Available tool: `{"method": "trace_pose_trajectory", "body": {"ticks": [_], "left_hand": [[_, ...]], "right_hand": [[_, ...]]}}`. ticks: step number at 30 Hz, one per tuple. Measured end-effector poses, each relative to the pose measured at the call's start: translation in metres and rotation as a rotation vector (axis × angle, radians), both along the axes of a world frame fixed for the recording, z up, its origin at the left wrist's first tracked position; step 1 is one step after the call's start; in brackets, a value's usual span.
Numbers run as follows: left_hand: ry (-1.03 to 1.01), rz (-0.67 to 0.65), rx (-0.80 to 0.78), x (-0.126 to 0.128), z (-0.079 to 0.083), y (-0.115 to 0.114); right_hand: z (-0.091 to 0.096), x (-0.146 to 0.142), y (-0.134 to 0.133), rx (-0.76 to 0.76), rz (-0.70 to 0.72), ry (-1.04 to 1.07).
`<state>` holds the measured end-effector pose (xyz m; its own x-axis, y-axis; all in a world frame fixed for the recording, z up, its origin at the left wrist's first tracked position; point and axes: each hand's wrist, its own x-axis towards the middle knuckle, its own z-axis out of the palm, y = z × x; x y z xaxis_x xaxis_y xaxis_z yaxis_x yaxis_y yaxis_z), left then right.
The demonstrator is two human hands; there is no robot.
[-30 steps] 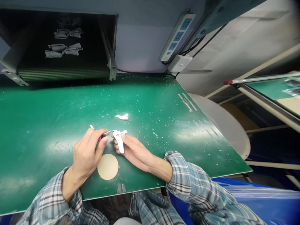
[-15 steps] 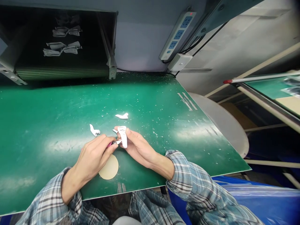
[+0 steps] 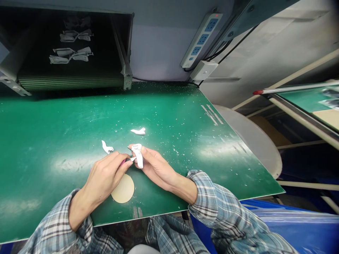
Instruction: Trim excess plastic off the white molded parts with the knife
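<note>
My left hand point(image 3: 106, 174) is closed around a small knife point(image 3: 132, 159) with a pinkish handle and a short pale blade. The blade tip meets the edge of a white plastic part point(image 3: 138, 157), which my right hand point(image 3: 156, 167) pinches between thumb and fingers. Under the fingers, the far side of that part is hidden. Two similar white pieces lie on the green table: one curved piece point(image 3: 107, 147) left of my hands, another piece point(image 3: 138, 131) just beyond them. Close to my left wrist is a round beige disc point(image 3: 123, 189), flat on the table.
A conveyor belt point(image 3: 71, 83) carrying several white plastic pieces point(image 3: 71, 55) ends above the back left of the green table point(image 3: 169, 109). White crumbs are scattered over the tabletop. A power strip point(image 3: 201, 40) is on the back wall; a round grey surface point(image 3: 249, 137) lies beyond the right edge.
The white part in my right hand has tilted slightly and shifted a little left and down. The knife still touches its edge, and the loose pieces lie as before.
</note>
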<state>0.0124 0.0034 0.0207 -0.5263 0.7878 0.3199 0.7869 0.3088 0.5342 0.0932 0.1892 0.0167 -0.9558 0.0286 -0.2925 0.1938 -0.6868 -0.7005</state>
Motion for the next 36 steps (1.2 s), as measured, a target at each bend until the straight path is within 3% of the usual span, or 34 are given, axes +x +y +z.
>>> {"method": "trace_pose_trajectory", "body": {"ticks": [10,17,30,36], "left_hand": [[0.399,0.134,0.004,0.002,0.000,0.003],[0.540,0.188,0.022,-0.001,0.000,0.001],[0.500,0.243,0.068,-0.006,0.001,-0.002],[0.338,0.240,0.146,-0.006,0.003,0.000]], "right_hand": [[-0.003,0.000,-0.004,-0.048,-0.004,-0.008],[-0.004,0.002,-0.006,-0.094,0.019,-0.001],[-0.002,0.004,-0.006,-0.172,0.055,-0.011],[-0.004,0.005,-0.006,-0.167,0.067,-0.023]]}}
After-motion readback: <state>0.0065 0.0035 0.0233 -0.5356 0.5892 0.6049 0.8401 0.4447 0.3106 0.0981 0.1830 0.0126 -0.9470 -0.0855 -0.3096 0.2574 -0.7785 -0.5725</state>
